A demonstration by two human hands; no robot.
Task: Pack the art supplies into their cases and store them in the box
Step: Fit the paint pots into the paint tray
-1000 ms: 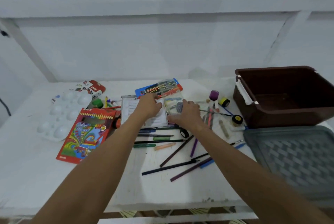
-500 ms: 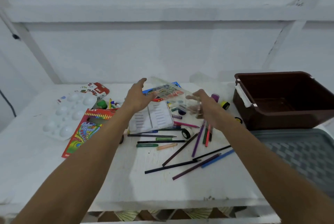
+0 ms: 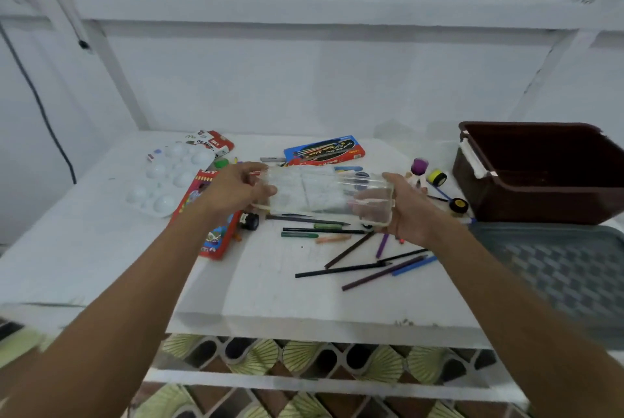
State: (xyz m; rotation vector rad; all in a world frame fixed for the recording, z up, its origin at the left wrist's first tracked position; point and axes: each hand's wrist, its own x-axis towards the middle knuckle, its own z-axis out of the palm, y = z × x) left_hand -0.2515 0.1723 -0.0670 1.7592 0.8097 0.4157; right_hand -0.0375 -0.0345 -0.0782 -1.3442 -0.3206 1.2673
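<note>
Head view: a clear plastic case is held up above the counter, lengthwise between both hands. The left hand grips its left end with curled fingers; the right hand grasps its right end, thumb on top. Through the case a white ridged tray is seen, blurred.

Writing: a red-and-white pack at the back left is printed "OIL PASTEL", partly readable. A blue-and-red flat box behind the case carries script too small to read. A red colour pencil box lies under the left forearm, its label blurred.

A white paint palette sits left. Loose pencils and pens are scattered below the case. A purple-capped bottle and small paint pots stand near the right hand.

The brown box is at the counter's right rear edge, open; a grey lid lies in front of it. Bare counter is seen along the front edge and the left side.
</note>
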